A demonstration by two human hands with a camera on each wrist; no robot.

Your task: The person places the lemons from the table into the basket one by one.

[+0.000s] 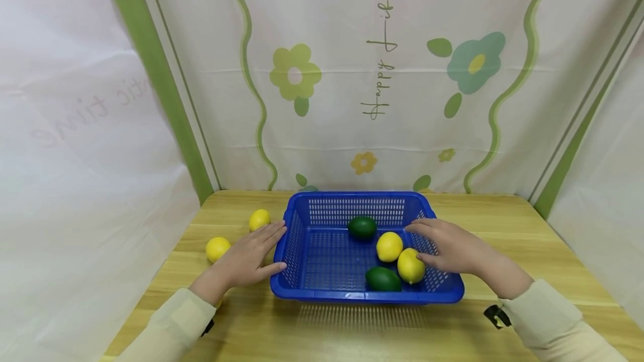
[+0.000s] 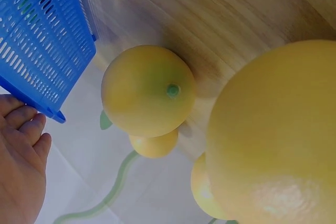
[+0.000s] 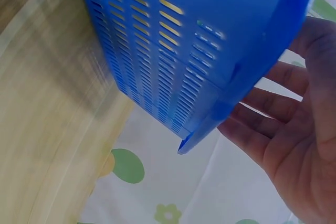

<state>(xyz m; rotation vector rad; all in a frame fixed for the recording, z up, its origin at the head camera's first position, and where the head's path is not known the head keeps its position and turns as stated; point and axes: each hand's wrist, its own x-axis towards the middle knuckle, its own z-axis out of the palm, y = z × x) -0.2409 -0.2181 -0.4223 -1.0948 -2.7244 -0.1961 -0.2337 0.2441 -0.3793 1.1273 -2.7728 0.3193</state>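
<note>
A blue perforated plastic basket (image 1: 327, 296) stands on the wooden table. In it, toward the right, lie two lemons (image 1: 389, 247) and two dark green oval fruits (image 1: 362, 228). My left hand (image 1: 251, 253) is at the basket's left rim, its fingers straight and fingertips right at the edge; the left wrist view shows the fingers (image 2: 29, 121) beside the rim. My right hand (image 1: 450, 244) reaches over the right rim with fingers loosely bent, its thumb overlapping the nearer lemon in the head view. From the right wrist, its palm (image 3: 299, 156) faces the basket wall, fingers partly hidden behind the rim.
More lemons lie left of the basket: one near its back corner (image 1: 259, 220), another farther left (image 1: 218, 249), and one mostly hidden under my left wrist. Printed curtains (image 1: 332, 127) stand behind the table and along both sides.
</note>
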